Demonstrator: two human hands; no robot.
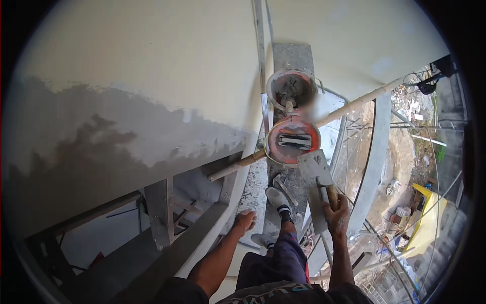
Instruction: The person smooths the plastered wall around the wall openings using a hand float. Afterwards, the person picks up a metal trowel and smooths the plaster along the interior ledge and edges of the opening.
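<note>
Head view: right hand [337, 215] clamped on plastering trowel [312, 182], by its handle; left hand [246, 220] loosely half-curled, fingers free; two mortar-smeared buckets [315, 136] on plank [293, 57].

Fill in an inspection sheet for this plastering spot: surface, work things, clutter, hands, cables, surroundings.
Surface: narrow plank, grey and stained.
Work things: trowel held; far bucket contains grey material; near bucket has a pale, bar-like object in it.
Clutter: stained tool or scrap beside the shoe; kind unclear.
Left hand: fingers partly curled, no held thing visible; contact with the ledge cannot be told.
Right hand: closed around the trowel's handle.
Cables: thin dark lines at the right; cable or wire, cannot tell.
Surroundings: wall cream above, grey below; bamboo pole; yellow sheet lower right.
</note>
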